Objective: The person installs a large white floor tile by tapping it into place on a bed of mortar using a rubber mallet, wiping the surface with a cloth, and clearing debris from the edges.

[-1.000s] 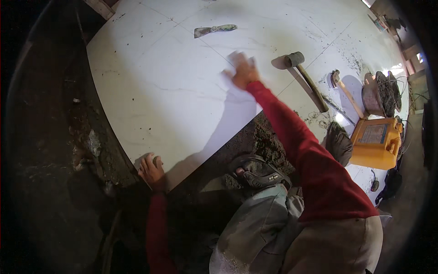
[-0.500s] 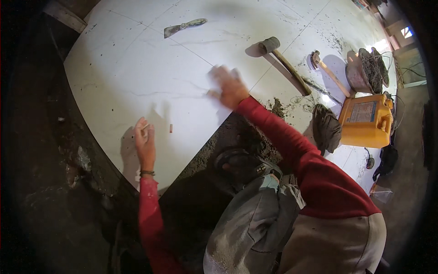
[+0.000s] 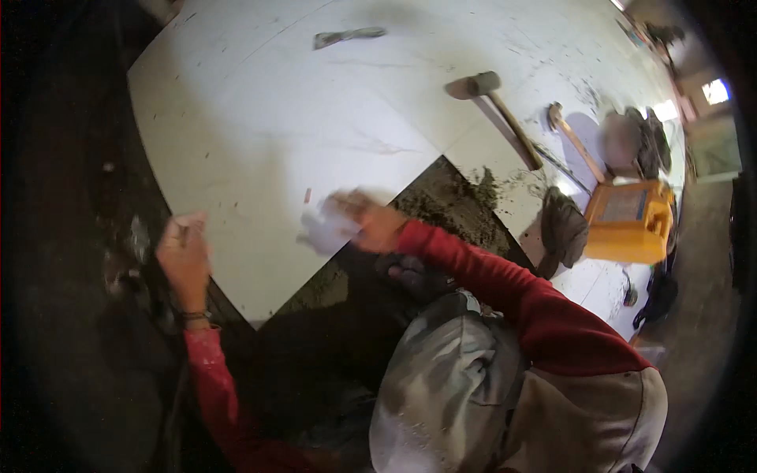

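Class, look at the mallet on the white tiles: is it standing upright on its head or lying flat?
Lying flat. The mallet rests on its side on the white tile floor, its wooden handle stretched along the surface, away from both hands.

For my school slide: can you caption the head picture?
Right hand wipes a big white floor tile; a mallet lies nearby.

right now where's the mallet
In the head view the mallet lies upper right on the white tile, left of a wooden-handled tool and up-left of the orange case.
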